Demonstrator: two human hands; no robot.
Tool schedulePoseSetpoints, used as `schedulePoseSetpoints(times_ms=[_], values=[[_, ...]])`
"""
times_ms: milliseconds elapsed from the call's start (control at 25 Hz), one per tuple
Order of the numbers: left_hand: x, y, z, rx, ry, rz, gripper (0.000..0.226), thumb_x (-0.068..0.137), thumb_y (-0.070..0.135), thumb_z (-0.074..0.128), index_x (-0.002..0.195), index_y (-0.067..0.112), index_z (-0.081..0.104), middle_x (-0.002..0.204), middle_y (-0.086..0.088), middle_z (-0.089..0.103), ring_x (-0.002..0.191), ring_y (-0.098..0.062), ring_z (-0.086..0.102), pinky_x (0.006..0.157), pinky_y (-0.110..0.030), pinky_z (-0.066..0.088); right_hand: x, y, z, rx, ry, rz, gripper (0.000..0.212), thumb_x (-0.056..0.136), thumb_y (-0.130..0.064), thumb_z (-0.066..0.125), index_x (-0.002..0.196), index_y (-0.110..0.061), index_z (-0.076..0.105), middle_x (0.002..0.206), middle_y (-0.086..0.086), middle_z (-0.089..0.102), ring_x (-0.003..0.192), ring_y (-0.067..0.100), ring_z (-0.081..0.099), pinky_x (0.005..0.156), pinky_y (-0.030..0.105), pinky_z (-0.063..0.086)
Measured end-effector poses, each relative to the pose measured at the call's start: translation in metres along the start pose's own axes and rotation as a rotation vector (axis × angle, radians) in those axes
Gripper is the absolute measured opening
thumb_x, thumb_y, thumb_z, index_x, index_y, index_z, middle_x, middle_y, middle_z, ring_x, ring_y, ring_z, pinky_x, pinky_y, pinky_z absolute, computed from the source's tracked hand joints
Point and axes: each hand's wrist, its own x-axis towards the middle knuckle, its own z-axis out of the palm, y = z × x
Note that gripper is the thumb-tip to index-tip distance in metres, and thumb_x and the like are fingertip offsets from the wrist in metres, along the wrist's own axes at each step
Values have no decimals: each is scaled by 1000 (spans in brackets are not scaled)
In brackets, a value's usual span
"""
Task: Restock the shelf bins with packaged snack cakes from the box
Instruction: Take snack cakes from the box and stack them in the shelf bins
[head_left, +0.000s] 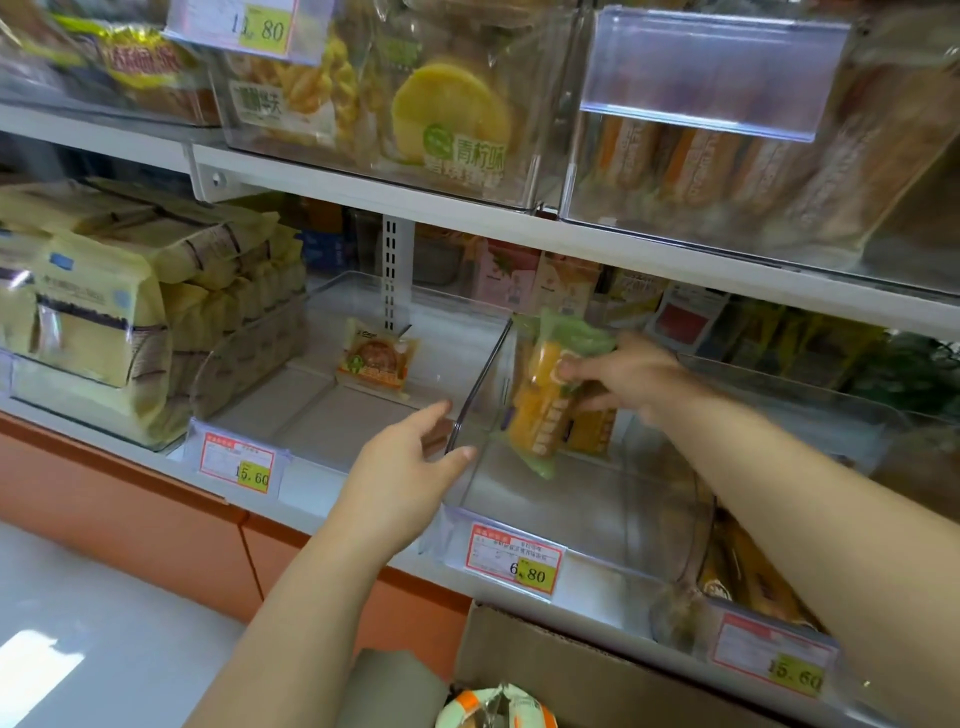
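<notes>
1. Bottom centre: the cardboard box (571, 670) sits open below the shelf, with one wrapped cake (493, 706) peeking out.
2. Mid-frame, the left hand (410, 467) has its grip on the clear bin (571, 499), thumb one side of the left wall, fingers the other.
3. Centre right, the right hand (628, 379) pinches an orange-and-green snack cake pack (540, 405), upright inside that bin.
4. Further back, left of centre, a lone pack (376, 358) lies in the neighbouring bin (311, 421).

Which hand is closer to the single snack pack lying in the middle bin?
Left. The left hand holds that bin's side wall, just in front of the snack pack; the right hand is in the next bin, holding a green packet.
</notes>
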Motion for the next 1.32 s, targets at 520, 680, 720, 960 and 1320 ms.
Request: schedulePoseSetpoints(times_ms=[520, 680, 720, 960, 1320], values=[[-1, -1, 5, 165, 35, 80, 52, 94, 24, 63, 143, 30, 48, 132, 9, 62, 120, -8, 57, 94, -19, 40, 33, 30, 43, 185, 8, 226, 41, 86, -26, 70, 121, -9, 56, 117, 7, 63, 104, 25, 60, 86, 41, 53], [-9, 4, 7, 203, 60, 102, 66, 91, 29, 66, 150, 26, 37, 149, 4, 46, 134, -12, 46, 108, -26, 36, 20, 27, 40, 197, -16, 223, 47, 89, -24, 67, 131, -11, 52, 135, 5, 51, 128, 28, 47, 107, 45, 40], [-14, 6, 7, 213, 69, 110, 68, 91, 31, 66, 151, 26, 35, 151, 4, 43, 136, -12, 43, 110, -26, 34, 13, 23, 38, 165, -14, 210, 52, 89, -25, 68, 135, -10, 49, 142, 7, 47, 132, 27, 43, 108, 43, 39], [-60, 32, 14, 191, 174, 334, 57, 85, 29, 71, 138, 19, 52, 122, 6, 53, 116, -9, 51, 99, -19, 36, -85, 13, 4, -50, 169, -192, 57, 87, -33, 67, 138, -20, 47, 133, 1, 56, 117, 19, 57, 92, 31, 49], [-178, 18, 139, 486, -698, 320, 49, 89, 38, 66, 135, 28, 54, 131, 2, 58, 110, -12, 59, 91, -20, 42, -243, 178, -76, -890, -505, 83, 39, 94, -37, 56, 132, -27, 55, 127, -10, 57, 116, 10, 54, 92, 18, 39]])
